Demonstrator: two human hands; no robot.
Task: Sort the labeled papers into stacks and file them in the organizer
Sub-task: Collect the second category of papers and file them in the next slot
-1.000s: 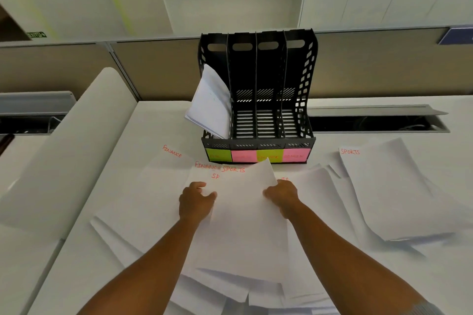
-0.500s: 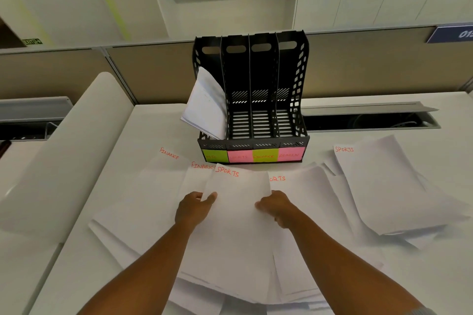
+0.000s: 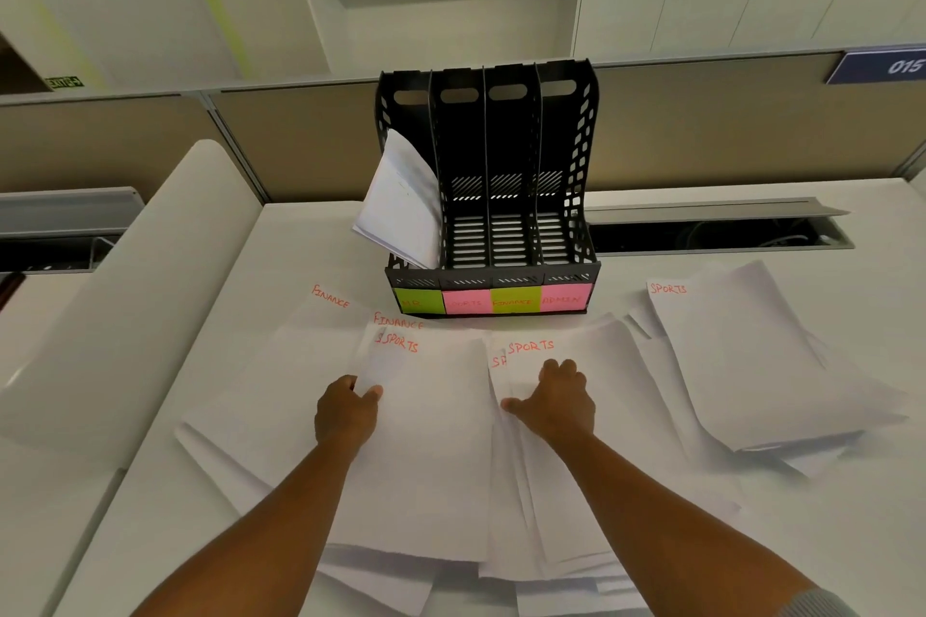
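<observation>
White papers with red handwritten labels cover the desk in front of a black four-slot organizer (image 3: 563, 266). My left hand (image 3: 346, 411) pinches the left edge of a sheet marked SPORTS (image 3: 436, 436). My right hand (image 3: 553, 398) rests flat, fingers spread, on another SPORTS sheet (image 3: 591, 361) beside it. Two FINANCE sheets (image 3: 300, 351) lie fanned to the left. A separate SPORTS stack (image 3: 741, 356) sits at the right. Several papers (image 3: 401, 205) lean out of the organizer's leftmost slot. Green and pink sticky labels (image 3: 493, 302) mark the slots HR, SPORTS, FINANCE, ADMIN.
A tan partition (image 3: 726, 125) runs behind the desk, with an open cable trough (image 3: 716, 233) to the organizer's right. A large rolled white sheet (image 3: 125, 296) lies along the left side. More loose papers (image 3: 381, 581) pile near the desk's front edge.
The SPORTS sheet held by both hands has come down flat and slid left. My right hand has let go of it and moved right onto the neighbouring SPORTS sheet.
</observation>
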